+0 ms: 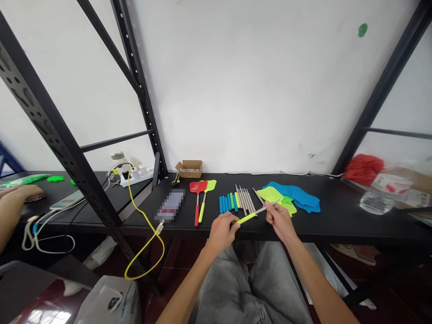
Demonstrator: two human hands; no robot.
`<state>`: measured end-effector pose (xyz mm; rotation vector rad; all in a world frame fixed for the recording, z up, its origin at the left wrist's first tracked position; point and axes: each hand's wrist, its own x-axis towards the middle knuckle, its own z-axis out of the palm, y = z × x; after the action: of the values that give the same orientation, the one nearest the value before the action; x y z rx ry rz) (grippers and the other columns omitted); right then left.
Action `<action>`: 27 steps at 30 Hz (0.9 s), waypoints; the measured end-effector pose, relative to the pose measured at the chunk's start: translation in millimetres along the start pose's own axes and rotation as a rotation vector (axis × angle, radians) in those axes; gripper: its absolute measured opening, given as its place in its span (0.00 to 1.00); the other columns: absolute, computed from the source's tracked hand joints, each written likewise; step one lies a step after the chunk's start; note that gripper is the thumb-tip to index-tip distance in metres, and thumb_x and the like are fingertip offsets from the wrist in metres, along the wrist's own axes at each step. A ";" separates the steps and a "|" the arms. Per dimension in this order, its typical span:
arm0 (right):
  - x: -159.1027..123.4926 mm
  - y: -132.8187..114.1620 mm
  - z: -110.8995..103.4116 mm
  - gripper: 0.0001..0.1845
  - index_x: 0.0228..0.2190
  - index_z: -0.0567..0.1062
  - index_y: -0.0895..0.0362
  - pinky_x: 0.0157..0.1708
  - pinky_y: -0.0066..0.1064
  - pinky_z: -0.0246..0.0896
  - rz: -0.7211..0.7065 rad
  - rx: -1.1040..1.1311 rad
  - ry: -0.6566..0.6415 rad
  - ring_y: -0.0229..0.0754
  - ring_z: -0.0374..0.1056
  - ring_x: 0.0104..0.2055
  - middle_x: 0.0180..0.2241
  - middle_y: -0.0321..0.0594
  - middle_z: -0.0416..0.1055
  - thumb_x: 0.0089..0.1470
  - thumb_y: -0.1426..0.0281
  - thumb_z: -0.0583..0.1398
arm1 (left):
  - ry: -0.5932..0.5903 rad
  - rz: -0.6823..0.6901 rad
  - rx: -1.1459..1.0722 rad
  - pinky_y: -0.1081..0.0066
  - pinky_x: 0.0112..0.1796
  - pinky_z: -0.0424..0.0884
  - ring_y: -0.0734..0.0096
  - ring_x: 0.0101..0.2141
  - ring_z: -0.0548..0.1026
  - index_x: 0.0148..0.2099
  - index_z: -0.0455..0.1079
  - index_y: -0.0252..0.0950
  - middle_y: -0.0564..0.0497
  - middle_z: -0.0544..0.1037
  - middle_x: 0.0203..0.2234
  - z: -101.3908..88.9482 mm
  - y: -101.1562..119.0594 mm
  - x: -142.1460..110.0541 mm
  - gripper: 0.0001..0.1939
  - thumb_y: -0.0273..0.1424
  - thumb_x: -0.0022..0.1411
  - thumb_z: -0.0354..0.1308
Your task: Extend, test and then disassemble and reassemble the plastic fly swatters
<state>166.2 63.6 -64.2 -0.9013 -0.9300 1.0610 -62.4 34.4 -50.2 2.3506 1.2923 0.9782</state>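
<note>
My left hand [222, 230] is closed round the yellow grip [245, 218] of a metal rod [267, 207]. My right hand [278, 216] pinches the same rod near its far end, just above the black table's front edge [189, 225]. Behind the hands lie several blue and green grips [228, 202], a row of bare metal rods [245, 198], a pile of yellow-green swatter heads [273, 197] and a pile of blue swatter heads [302, 197]. Two finished fly swatters, one red [197, 198] and one yellow-green [206, 198], lie to the left.
A small cardboard box [190, 168] stands at the back by the wall. A phone [171, 204] with a yellow cable [143, 234] lies left of the swatters. Black shelf posts [60, 135] stand at left. Another person's hand [15, 198] rests on the neighbouring table. A red bag [362, 168] sits far right.
</note>
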 end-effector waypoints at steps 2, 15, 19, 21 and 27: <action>-0.7 -0.3 0.6 0.20 0.27 0.77 0.60 0.15 0.24 0.45 0.003 -0.003 0.003 0.30 0.52 0.17 0.14 0.31 0.57 0.45 0.55 0.69 | 0.003 -0.001 0.006 0.70 0.36 0.63 0.66 0.37 0.72 0.40 0.73 0.40 0.52 0.75 0.34 0.4 -0.2 -0.1 0.06 0.31 0.64 0.54; -2.5 -5.2 1.2 0.22 0.37 0.79 0.60 0.17 0.25 0.49 0.012 -0.023 -0.069 0.33 0.57 0.20 0.19 0.35 0.65 0.46 0.55 0.68 | 0.034 -0.026 0.044 0.68 0.38 0.64 0.65 0.37 0.72 0.41 0.71 0.40 0.50 0.77 0.35 2.0 4.3 0.4 0.13 0.35 0.69 0.45; -0.7 -2.3 -0.8 0.21 0.32 0.78 0.59 0.17 0.26 0.49 0.008 -0.038 -0.051 0.33 0.56 0.19 0.17 0.33 0.63 0.44 0.55 0.69 | 0.021 -0.019 0.034 0.68 0.38 0.64 0.64 0.38 0.73 0.42 0.72 0.39 0.50 0.77 0.36 2.3 2.3 0.6 0.13 0.35 0.69 0.46; -0.4 -1.6 -1.0 0.20 0.29 0.77 0.58 0.17 0.26 0.49 0.003 -0.042 -0.045 0.33 0.55 0.19 0.17 0.33 0.62 0.43 0.54 0.69 | 0.022 -0.015 0.030 0.68 0.38 0.65 0.64 0.38 0.73 0.42 0.72 0.39 0.50 0.78 0.36 2.8 1.0 0.9 0.13 0.34 0.69 0.46; -1.5 -1.6 -0.6 0.19 0.23 0.72 0.57 0.18 0.26 0.49 0.005 -0.037 -0.057 0.32 0.56 0.19 0.17 0.33 0.63 0.45 0.56 0.69 | 0.034 -0.009 0.033 0.69 0.39 0.64 0.65 0.38 0.73 0.42 0.72 0.39 0.50 0.78 0.36 3.9 0.4 1.3 0.12 0.34 0.69 0.47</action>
<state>166.9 61.7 -63.2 -0.9087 -0.9979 1.0814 -59.0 35.5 -52.3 2.3604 1.3402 1.0056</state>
